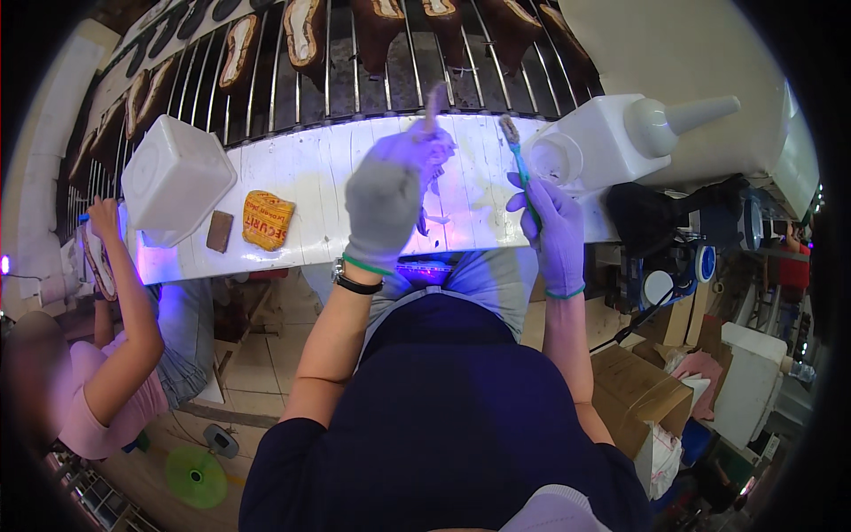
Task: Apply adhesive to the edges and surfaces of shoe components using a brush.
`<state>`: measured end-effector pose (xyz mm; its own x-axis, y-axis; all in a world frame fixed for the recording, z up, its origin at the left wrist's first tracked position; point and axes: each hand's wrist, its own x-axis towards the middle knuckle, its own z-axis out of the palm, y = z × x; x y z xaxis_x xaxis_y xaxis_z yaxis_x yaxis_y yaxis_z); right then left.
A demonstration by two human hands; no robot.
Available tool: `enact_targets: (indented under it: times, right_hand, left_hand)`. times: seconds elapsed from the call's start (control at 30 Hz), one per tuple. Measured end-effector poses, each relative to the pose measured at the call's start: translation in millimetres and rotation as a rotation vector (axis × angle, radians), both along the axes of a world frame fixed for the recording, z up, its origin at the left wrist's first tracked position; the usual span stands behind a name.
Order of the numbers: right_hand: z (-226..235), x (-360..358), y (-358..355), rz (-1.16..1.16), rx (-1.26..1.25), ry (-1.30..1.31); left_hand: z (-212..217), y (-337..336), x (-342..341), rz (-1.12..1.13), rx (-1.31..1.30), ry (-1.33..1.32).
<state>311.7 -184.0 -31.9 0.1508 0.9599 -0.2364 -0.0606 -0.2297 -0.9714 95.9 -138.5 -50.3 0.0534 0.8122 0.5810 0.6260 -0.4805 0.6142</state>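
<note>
My right hand [554,226], in a pale glove with a green cuff, grips a brush [521,164] with a teal handle. The brush's worn bristle head points up and away, beside a small round white cup [557,158]. Behind that cup a white square bottle [612,133] lies tilted, its long nozzle pointing right. My left hand [386,199], in a grey glove, is closed over the white worktop [324,195]. A blurred narrow tip sticks up from its fingers; what it holds I cannot make out. Dark scraps [424,222] lie just right of that hand.
Beyond the worktop runs a metal bar rack [328,71] holding brown shoes [306,35] turned soles-up. On the left stand a white plastic container [173,182], a brown block [219,230] and a yellow wrapped lump [268,220]. A co-worker [115,363] sits at far left. Cardboard boxes [629,381] are at right.
</note>
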Motion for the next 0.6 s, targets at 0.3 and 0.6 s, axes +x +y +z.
enact_targets:
  times: [0.3,0.6]
  right_hand:
    - [-21,6,-12,-0.042,-0.056,-0.052]
    - [0,-6,13,0.084,0.007,-0.033]
  left_hand:
    - [-27,4,-53,0.214,-0.346,-1.046]
    - [-12,2,-55,0.091,-0.374,-1.319]
